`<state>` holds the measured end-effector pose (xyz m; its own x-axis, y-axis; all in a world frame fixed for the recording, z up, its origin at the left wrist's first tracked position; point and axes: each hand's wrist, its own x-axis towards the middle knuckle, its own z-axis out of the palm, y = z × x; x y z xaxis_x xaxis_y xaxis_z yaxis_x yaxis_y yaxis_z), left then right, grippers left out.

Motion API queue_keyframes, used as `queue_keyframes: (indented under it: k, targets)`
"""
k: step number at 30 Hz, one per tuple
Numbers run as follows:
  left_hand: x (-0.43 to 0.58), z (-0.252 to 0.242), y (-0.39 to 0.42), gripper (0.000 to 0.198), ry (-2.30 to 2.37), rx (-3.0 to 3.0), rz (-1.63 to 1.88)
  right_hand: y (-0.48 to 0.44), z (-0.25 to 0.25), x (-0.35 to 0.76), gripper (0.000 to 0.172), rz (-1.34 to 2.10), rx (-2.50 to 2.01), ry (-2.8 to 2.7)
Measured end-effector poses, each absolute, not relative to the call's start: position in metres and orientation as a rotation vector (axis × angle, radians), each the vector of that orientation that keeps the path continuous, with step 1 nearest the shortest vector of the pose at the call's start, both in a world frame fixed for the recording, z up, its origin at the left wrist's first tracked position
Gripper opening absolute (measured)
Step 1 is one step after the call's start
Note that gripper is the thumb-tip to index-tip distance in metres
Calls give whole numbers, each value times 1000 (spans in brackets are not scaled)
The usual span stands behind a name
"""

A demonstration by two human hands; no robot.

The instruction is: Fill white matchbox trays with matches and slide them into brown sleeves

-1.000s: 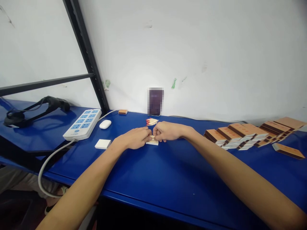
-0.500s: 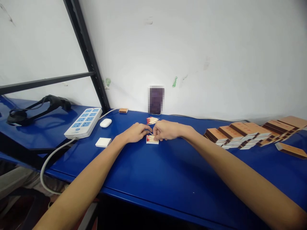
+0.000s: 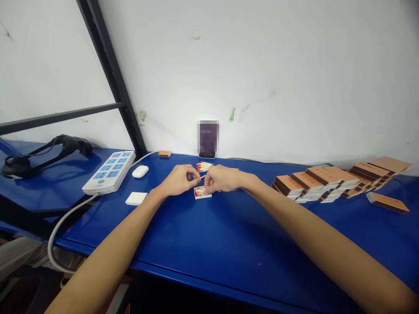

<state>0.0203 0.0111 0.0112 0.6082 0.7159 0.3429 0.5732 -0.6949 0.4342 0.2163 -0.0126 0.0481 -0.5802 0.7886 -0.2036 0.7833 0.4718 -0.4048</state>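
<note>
An open matchbox tray [image 3: 203, 196] with red-tipped matches lies on the blue table [image 3: 196, 235]. Just above its left edge, my left hand [image 3: 182, 179] pinches a match [image 3: 203, 176] between thumb and forefinger. The fingers of my right hand [image 3: 218, 179] are pressed together over the tray's right part, at a match; the fingertips hide some of the tray. Behind both hands sits a small pile of loose matches [image 3: 204, 166], its right side partly covered by my right hand.
Stacked matchboxes [image 3: 314, 181] and a single one [image 3: 389, 202] lie to the right. Leftward are a white box [image 3: 136, 199], a white case [image 3: 140, 171], a power strip [image 3: 109, 172] and a black headset [image 3: 62, 148]. A blurred phone [image 3: 208, 138] leans on the wall.
My left hand has lifted slightly and opened its finger ring, showing the match in its pinch. The tray now sits slightly tilted. The whole view has shifted a little.
</note>
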Motion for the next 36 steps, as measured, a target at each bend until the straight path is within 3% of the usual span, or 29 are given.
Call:
queue_keyframes:
  k: [9, 18, 26, 31, 36]
  targets:
    - [18, 14, 10, 17, 1035, 2505, 704, -10, 47, 218, 14, 809, -1424, -2675]
    - [16, 19, 6, 20, 910, 2437, 449, -3, 44, 226, 21, 883, -1341, -2651]
    - [21, 7, 9, 23, 855, 2524, 475, 2, 50, 242, 20, 1015, -1321, -2537]
    - [22, 5, 11, 21, 883, 2471, 492, 5, 44, 243, 28, 1071, -1317, -2511]
    - [23, 3, 10, 18, 895, 2372, 506, 7, 35, 235, 17, 1167, -1286, -2501]
